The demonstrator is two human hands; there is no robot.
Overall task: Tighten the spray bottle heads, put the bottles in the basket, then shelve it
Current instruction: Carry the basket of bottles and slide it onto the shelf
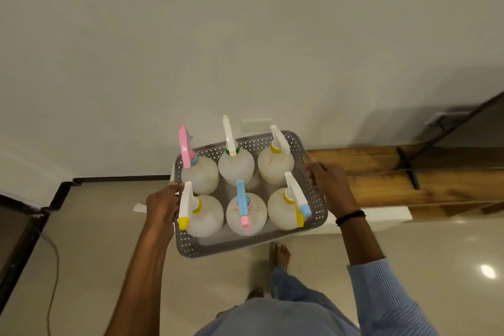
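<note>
Now the left hand (162, 206) and right hand (328, 183) each grip one end of the grey basket (207, 249) held between them, six bottles (236, 165) standing inside, and the wooden shelf (381, 172) lies to the right, nearer the right hand.

Off-white wall (191, 35) behind. Glossy beige floor tiles (95, 226) below, bright light reflection (487, 271) at right. Dark skirting (122, 179) along wall foot. Thin cable (53, 267) trailing over floor at left. White plate (256, 124) on wall.
</note>
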